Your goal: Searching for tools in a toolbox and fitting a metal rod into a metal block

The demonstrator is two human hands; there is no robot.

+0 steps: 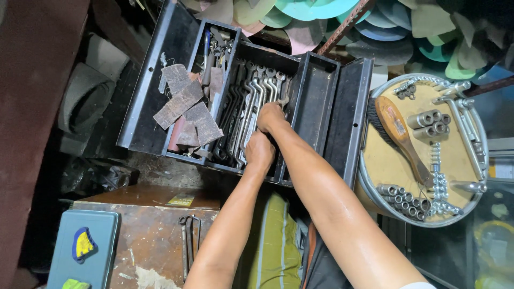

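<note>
Both forearms run up from the bottom edge into the open toolbox (160,80). The left hand (260,151) sits nearer, its fingers curled shut over the wrenches (249,107); the right hand (270,116) lies just beyond, touching them, grip hidden. The wrenches' long axes run away from the fingers, toward the far wall.

My 2 bare arms reach forward side by side, forearms nearly parallel. My left hand (259,151) is curled, knuckles up. My right hand (271,118) lies just ahead, fingers bent downward, touching the left. Both wrists are slightly flexed.
</note>
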